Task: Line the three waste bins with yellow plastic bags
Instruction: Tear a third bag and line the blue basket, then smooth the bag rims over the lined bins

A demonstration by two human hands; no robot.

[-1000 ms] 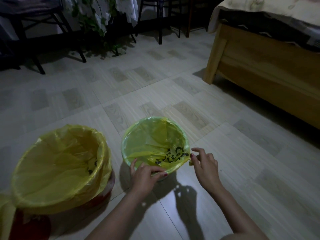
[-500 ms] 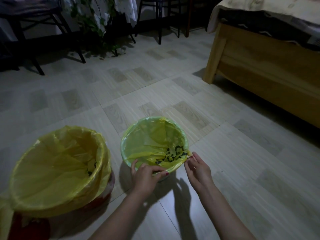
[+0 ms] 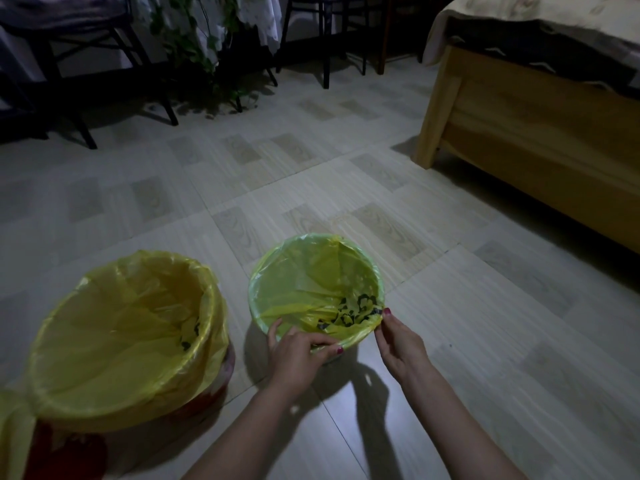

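A small green bin [image 3: 258,275] stands on the floor in the middle of the view, lined with a yellow bag [image 3: 311,282] that has black print near the bottom. My left hand [image 3: 298,355] grips the folded bag edge at the bin's near rim. My right hand [image 3: 398,341] pinches the bag edge at the near-right rim. To the left stands a larger red bin [image 3: 207,398] with a yellow bag [image 3: 121,341] folded over its rim. A corner of yellow plastic [image 3: 14,434] shows at the bottom left edge.
A wooden bed frame [image 3: 540,133] with bedding fills the right side. Dark chair and table legs [image 3: 325,50] and a trailing green plant [image 3: 204,64] line the far wall. Pale tiled floor [image 3: 485,306] spreads around the bins.
My right hand moved in from beside the bin to the near-right rim and closed on the bag edge. My left hand stayed on the near rim.
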